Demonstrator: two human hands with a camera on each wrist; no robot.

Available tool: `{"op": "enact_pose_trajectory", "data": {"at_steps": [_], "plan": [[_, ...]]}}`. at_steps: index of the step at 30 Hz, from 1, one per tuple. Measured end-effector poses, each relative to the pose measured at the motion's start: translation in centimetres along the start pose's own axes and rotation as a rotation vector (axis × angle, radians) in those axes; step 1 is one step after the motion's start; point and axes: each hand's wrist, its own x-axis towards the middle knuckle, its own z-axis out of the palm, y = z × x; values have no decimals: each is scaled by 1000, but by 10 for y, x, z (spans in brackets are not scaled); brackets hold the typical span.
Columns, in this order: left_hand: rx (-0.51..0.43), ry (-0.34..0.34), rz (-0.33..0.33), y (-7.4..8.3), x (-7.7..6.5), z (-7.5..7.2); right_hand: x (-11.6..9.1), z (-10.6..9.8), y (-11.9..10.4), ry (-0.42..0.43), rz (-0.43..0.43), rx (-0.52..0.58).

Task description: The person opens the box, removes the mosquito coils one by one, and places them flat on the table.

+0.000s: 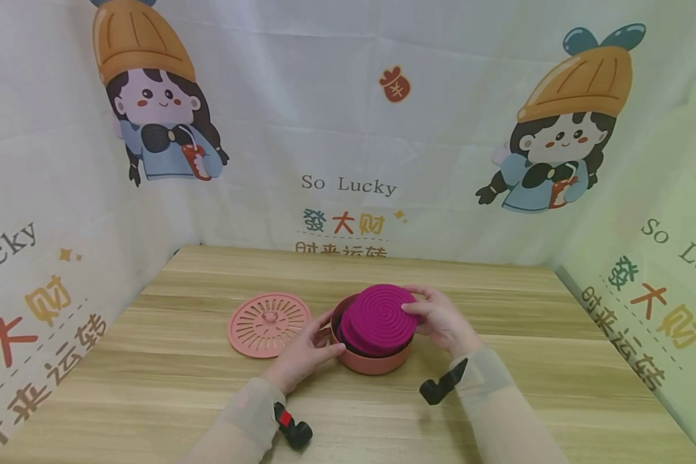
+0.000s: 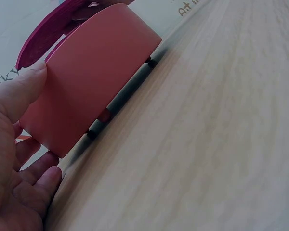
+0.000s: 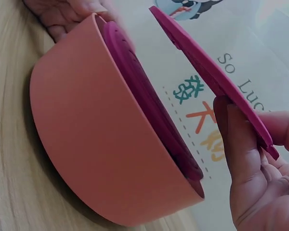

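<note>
A magenta spiral mosquito coil [image 1: 383,317] is tilted over a round coral-pink box [image 1: 374,365]. My right hand [image 1: 443,321] pinches the coil's right edge between thumb and fingers, and the right wrist view shows it raised apart from the box. Inside the box lies more magenta coil material [image 3: 149,103], partly hidden by the wall. On the box's left side my left hand [image 1: 303,353] grips it, thumb at the rim and fingers lower along the wall. Small feet under the box [image 2: 101,72] touch the table.
A coral-pink slotted lid [image 1: 245,338] with a central knob lies flat on the wooden table [image 1: 168,380], left of the box and behind my left hand. Printed white cloth [image 1: 255,129] hangs round the table's back and sides.
</note>
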Motion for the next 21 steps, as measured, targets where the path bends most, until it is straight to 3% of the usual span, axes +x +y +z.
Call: {"op": "enact_pose_trajectory", "data": {"at_steps": [12,21], "plan": [[23,8,3,1,1,1,-5,-23,-5,103,-34,137],[22,18,8,1,0,1,-7,-36,-10,251,-45,251]]}}
